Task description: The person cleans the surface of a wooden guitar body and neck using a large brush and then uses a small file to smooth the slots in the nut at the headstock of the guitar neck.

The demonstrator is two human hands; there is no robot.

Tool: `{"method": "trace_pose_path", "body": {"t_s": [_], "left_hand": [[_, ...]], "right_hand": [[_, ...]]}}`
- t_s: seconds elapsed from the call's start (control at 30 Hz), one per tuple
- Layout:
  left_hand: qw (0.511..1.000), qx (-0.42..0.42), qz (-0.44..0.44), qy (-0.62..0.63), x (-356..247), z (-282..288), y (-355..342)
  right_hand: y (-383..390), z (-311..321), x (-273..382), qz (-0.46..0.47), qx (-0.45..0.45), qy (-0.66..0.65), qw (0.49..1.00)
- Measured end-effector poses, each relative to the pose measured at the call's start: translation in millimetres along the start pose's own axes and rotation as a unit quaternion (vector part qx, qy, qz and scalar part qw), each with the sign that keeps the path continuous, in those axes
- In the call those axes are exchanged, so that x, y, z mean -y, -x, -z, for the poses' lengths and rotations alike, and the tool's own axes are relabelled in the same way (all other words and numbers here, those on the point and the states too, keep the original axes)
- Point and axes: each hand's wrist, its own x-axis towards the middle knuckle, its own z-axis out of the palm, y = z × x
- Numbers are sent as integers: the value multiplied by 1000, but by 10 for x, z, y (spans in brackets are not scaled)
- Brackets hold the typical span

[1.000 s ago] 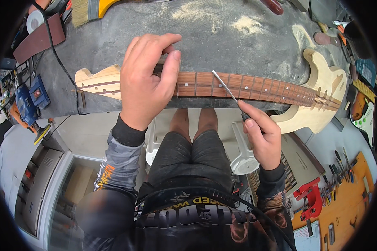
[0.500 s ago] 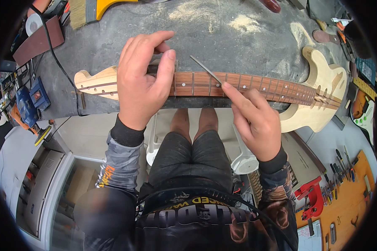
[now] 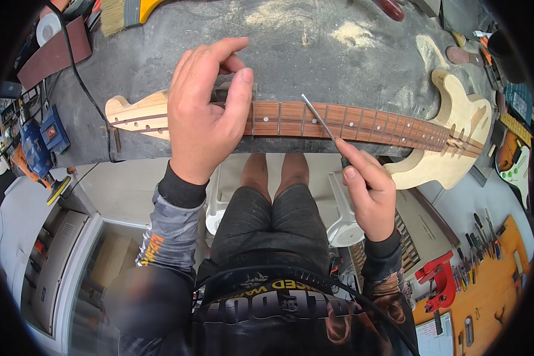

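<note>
The dusty grey workbench point(image 3: 350, 53) carried an unfinished electric guitar point(image 3: 362, 127) laid flat along its near edge, headstock to the person's left and pale, bare-wood body point(image 3: 451, 136) to the right, with sawdust scattered behind it. The reddish-brown fretboard point(image 3: 314, 118) ran between the two hands, its frets and dot inlays in plain view.

The left hand point(image 3: 204, 118) pressed down over the neck near the headstock end, palm on the wood, fingers spread loosely across it and thumb resting on the fretboard, not clenched. That steady weight looked like the thing to keep, since any rocking of the neck would likely spoil fine work on a fret.

The right hand point(image 3: 368, 190) sat just off the bench edge below the neck, fingers closed in a pencil-like pinch around the handle of a thin metal needle file point(image 3: 320, 118). The file slanted up and left, its tip over the fretboard at one of the middle frets. Short, light strokes held square to the fret seemed the wise course, with the tip kept off the wood between frets, where a slip could scratch it.
</note>
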Motion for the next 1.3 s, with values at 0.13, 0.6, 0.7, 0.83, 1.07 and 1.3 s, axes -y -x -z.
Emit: {"method": "trace_pose_path", "body": {"t_s": [0.13, 0.6, 0.7, 0.83, 1.07, 1.3], "left_hand": [[1000, -14, -3, 5, 0, -38, 1], [1000, -2, 23, 14, -3, -28, 12], [999, -33, 12, 31, -6, -68, -6], [999, -16, 23, 30, 3, -54, 12], [998, -32, 27, 36, -2, -70, -4], [999, -32, 19, 30, 2, -69, 2]], "right_hand": [[-247, -138, 180, 123, -17, 188, 974], [118, -218, -44, -38, -35, -77, 996], [-73, -250, 67, 69, -44, 98, 992], [-247, -298, 60, 199, -75, 232, 949], [187, -385, -93, 23, -74, -59, 995], [-37, -360, 87, 90, -68, 118, 987]]}}
